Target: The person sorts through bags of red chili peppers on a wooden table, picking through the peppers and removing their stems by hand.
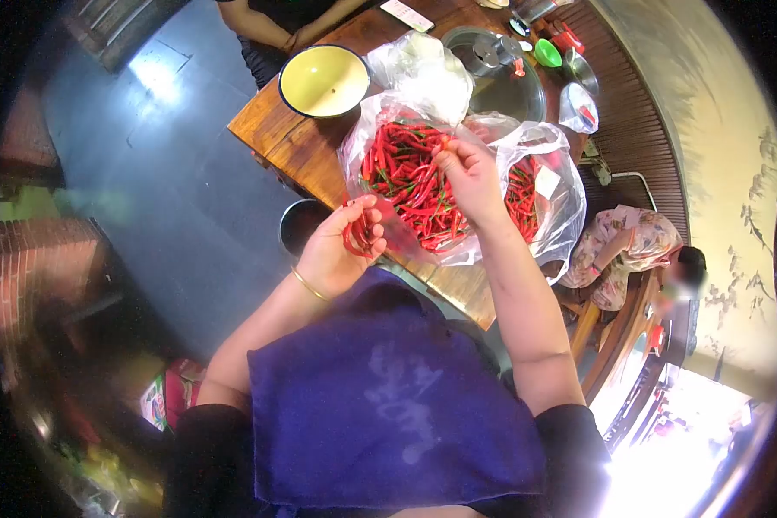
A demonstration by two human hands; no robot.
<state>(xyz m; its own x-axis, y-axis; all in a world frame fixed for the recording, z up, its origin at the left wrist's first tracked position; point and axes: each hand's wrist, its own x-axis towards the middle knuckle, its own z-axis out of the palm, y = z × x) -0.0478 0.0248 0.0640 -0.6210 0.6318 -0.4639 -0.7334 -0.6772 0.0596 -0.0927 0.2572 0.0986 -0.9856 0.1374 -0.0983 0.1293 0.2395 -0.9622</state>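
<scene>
My left hand (335, 252), with a bangle at its wrist, curls around several red chili peppers (360, 235) beside the table's front edge. A large pile of red chilies (410, 186) with green stems fills an open clear plastic bag (350, 154) on the table. Over that pile, my right hand (473, 180) has its thumb and fingers pinched together on a red chili. More chilies (521, 200) show through the plastic at the right, with a white label on it. Below the table edge, partly behind my left hand, is a dark round container (290, 226).
A yellow enamel basin (324, 82) stands at the wooden table's (272, 129) left corner. Behind the chilies are a white plastic bag (423, 73) and a wide metal basin (527, 95). One person (272, 30) is across the table; another (622, 250) sits at the right.
</scene>
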